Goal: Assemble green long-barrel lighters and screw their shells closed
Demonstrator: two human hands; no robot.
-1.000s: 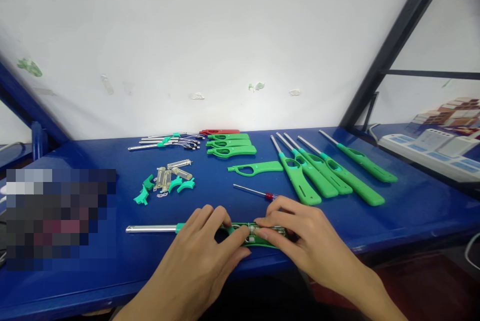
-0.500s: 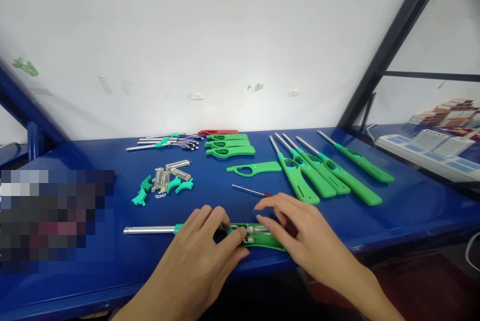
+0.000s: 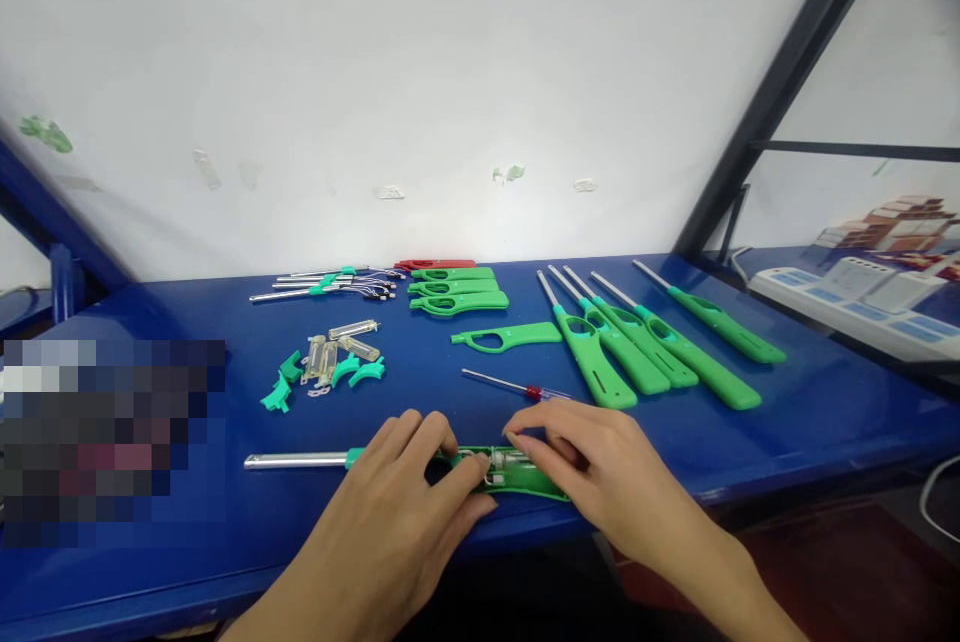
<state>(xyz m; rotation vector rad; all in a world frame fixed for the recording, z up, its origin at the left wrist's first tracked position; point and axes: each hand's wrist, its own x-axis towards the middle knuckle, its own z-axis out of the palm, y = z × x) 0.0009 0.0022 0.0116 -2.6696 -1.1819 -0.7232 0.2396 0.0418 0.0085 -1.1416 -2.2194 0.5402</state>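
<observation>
A gas lighter with an opened green body [image 3: 538, 485] lies along the table's near side, its metal tube pointing left and its inner parts exposed. My left hand [image 3: 405, 497] is closed round its middle, thumb and fingertips pressing on the inside. A clear fuel tank [image 3: 519, 459] shows in the handle half. Just above the tank, my right hand [image 3: 600, 462] has thumb and index fingertip pinched together; whatever is between them is too small to make out. Beyond that hand lies a screwdriver [image 3: 533, 392] with a red and clear handle.
Several assembled green lighters [image 3: 600, 362] lie at the right. Green handle shells [image 3: 465, 302], a red shell [image 3: 442, 265] and metal tubes with wires [image 3: 300, 292] lie at the back. Loose clear tanks [image 3: 322, 360] and teal triggers [image 3: 367, 372] are at the left. A power strip [image 3: 840, 307] stands far right.
My right thumb and index finger have come together and shifted slightly left, uncovering the screwdriver's handle. My left hand keeps its hold on the lighter.
</observation>
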